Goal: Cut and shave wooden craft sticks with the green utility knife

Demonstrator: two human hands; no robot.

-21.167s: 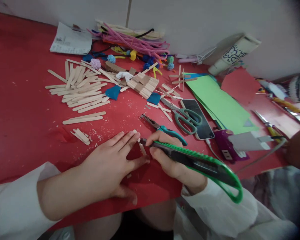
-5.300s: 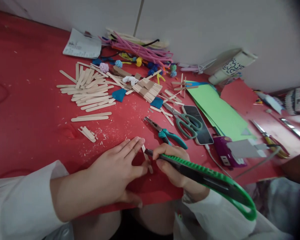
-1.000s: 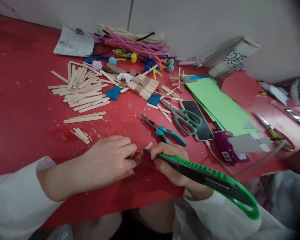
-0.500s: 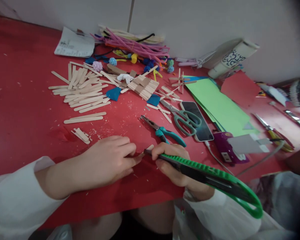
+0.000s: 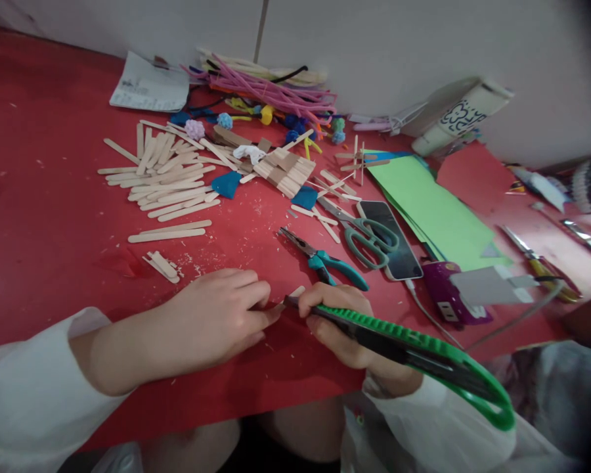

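My right hand [image 5: 342, 323] is closed round a green and black utility knife [image 5: 398, 338], whose long handle slants back toward me on the right. The knife's tip rests at a wooden craft stick [image 5: 298, 292] low over the red table. My left hand [image 5: 229, 314] is closed, pinching that stick with finger and thumb; most of the stick is hidden by the fingers. Just beyond the hands lie teal needle-nose pliers [image 5: 320, 258], jaws pointing away to the left. Short cut stick pieces [image 5: 163, 266] lie with shavings beyond my left wrist.
Loose craft sticks [image 5: 172, 177] are heaped at back left. Behind them are pipe cleaners [image 5: 270, 89] and a joined stick panel [image 5: 285, 172]. Green scissors [image 5: 372, 242] overlap a phone [image 5: 404, 253] with a cable. Green paper [image 5: 438, 217] and a yellow-handled tool [image 5: 546, 272] lie right.
The whole view has shifted very slightly. The far end of the knife handle has moved a little to the left; both hands otherwise keep their places at the stick.
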